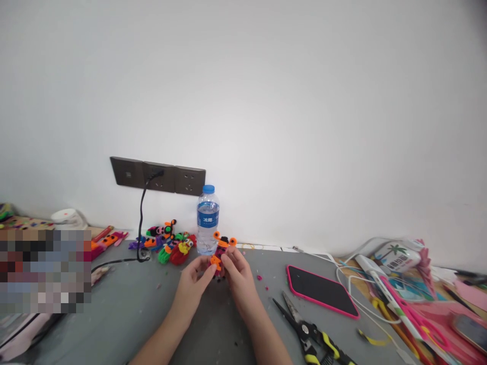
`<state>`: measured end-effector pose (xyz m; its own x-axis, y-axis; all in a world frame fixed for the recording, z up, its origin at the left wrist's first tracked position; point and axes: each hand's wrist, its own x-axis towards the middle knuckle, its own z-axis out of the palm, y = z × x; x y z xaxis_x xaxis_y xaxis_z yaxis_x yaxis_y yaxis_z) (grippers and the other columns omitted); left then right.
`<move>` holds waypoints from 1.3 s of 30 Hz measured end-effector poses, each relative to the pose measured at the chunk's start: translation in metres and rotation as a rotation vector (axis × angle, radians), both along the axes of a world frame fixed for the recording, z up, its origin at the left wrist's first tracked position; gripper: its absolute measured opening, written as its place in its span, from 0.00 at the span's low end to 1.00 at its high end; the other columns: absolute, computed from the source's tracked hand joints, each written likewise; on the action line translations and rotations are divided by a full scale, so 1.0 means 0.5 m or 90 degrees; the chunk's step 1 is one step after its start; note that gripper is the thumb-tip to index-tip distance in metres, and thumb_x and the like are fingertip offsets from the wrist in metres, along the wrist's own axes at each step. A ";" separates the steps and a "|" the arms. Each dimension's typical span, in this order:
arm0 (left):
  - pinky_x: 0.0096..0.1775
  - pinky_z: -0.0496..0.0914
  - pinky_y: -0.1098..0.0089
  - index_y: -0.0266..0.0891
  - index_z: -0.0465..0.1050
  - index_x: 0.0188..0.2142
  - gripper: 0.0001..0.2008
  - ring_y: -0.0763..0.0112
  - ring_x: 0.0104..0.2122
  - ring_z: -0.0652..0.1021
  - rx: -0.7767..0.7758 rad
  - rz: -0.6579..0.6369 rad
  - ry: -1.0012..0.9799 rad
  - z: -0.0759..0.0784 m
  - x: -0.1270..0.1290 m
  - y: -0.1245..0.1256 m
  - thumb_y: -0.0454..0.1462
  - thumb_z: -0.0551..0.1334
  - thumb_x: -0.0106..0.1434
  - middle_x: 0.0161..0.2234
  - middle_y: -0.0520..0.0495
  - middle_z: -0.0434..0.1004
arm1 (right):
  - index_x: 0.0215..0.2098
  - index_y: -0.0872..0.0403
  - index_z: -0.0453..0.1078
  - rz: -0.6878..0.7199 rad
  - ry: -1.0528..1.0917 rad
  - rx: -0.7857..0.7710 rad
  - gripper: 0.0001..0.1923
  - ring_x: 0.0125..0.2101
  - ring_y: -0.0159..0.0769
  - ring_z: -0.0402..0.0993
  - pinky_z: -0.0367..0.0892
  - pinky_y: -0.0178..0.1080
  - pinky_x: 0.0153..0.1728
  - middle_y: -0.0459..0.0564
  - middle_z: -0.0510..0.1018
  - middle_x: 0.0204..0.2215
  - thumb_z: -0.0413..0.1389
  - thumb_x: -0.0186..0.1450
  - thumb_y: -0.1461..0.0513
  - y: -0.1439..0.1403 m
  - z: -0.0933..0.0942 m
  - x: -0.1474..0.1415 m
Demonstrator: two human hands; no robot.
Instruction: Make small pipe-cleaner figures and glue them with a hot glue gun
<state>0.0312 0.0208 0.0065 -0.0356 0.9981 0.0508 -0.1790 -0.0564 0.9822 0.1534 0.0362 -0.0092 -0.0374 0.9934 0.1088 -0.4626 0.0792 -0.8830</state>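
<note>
Both hands meet over the grey table, pinching one small pipe-cleaner figure with orange loops on top and a dark red body. My left hand grips an orange piece at the figure's lower left. My right hand holds its right side with the fingertips. Just behind the figure stands a clear water bottle with a blue cap and label.
A pile of finished bright pipe-cleaner figures lies left of the bottle. A pink-cased phone and pliers with yellow-black handles lie to the right. White cables, pink scissors and craft clutter fill the far right. Wall sockets hold a black cord.
</note>
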 end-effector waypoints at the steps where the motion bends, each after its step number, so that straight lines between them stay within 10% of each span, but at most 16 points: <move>1: 0.25 0.65 0.75 0.36 0.78 0.31 0.15 0.69 0.28 0.75 -0.004 -0.001 0.000 0.000 0.000 0.000 0.45 0.69 0.50 0.28 0.47 0.78 | 0.32 0.53 0.68 -0.009 -0.002 -0.001 0.14 0.23 0.28 0.59 0.59 0.31 0.25 0.40 0.65 0.24 0.64 0.58 0.53 0.001 0.000 0.000; 32: 0.26 0.68 0.75 0.36 0.77 0.29 0.16 0.69 0.28 0.75 -0.014 0.020 0.006 0.008 0.000 -0.001 0.45 0.69 0.46 0.27 0.48 0.77 | 0.32 0.54 0.70 0.042 -0.003 -0.029 0.17 0.19 0.24 0.47 0.45 0.31 0.20 0.39 0.61 0.20 0.65 0.56 0.50 -0.007 0.016 0.001; 39: 0.27 0.68 0.74 0.37 0.77 0.31 0.16 0.68 0.28 0.76 -0.005 0.011 0.004 0.002 0.001 0.001 0.46 0.69 0.47 0.28 0.48 0.78 | 0.16 0.52 0.55 0.017 0.014 -0.020 0.28 0.16 0.24 0.41 0.42 0.33 0.18 0.35 0.49 0.13 0.57 0.60 0.43 -0.004 0.013 -0.003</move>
<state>0.0319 0.0212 0.0073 -0.0528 0.9977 0.0432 -0.1718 -0.0517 0.9838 0.1521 0.0343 -0.0025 -0.0618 0.9950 0.0788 -0.4832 0.0392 -0.8746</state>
